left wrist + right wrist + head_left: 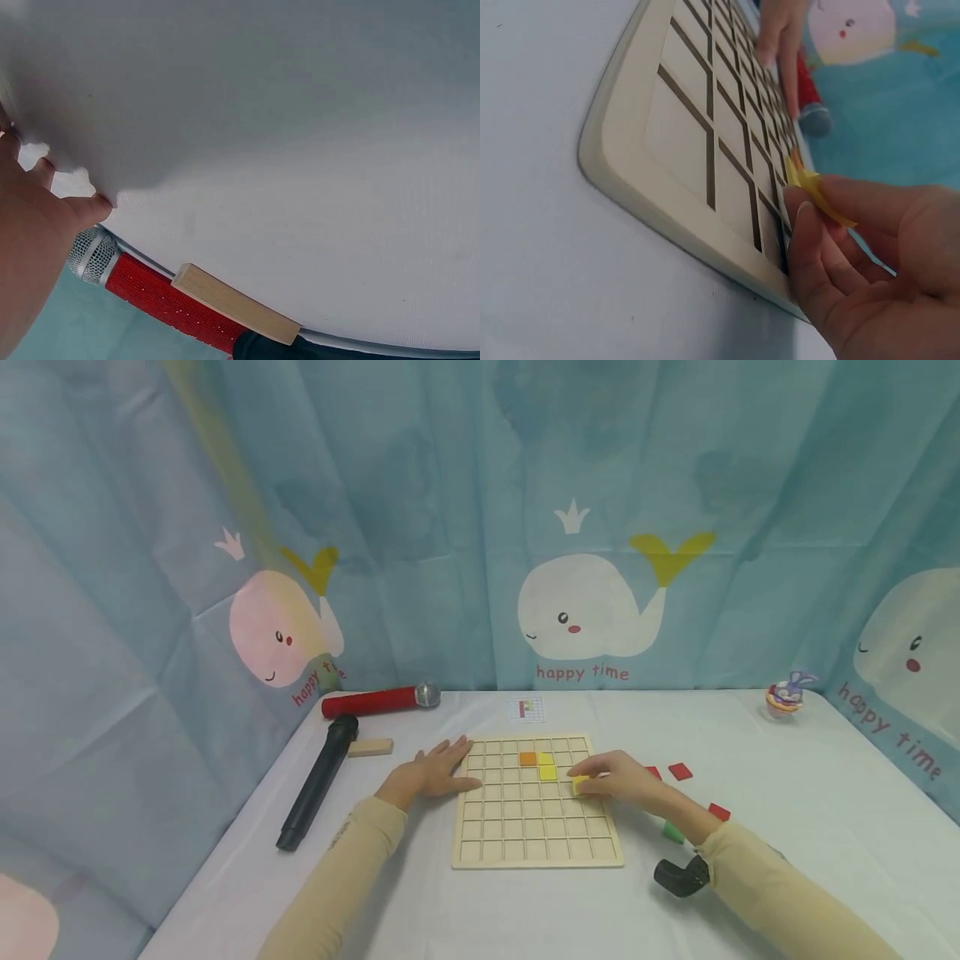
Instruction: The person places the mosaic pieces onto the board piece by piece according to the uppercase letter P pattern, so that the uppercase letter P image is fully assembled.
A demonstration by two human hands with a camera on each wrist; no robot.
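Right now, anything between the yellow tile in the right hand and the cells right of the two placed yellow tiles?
Nothing visible. The right hand pinches the yellow tile over the board, and no piece shows between it and those cells. The left hand rests at the board's left edge, out of that path.

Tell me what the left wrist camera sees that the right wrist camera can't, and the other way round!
Only the left wrist view shows the wooden block and part of the black microphone.

Only the right wrist view shows the right hand pinching a yellow tile, the board's grid, and a whale picture.

Both show the left hand, the red microphone with its silver head, some white table and some blue curtain.
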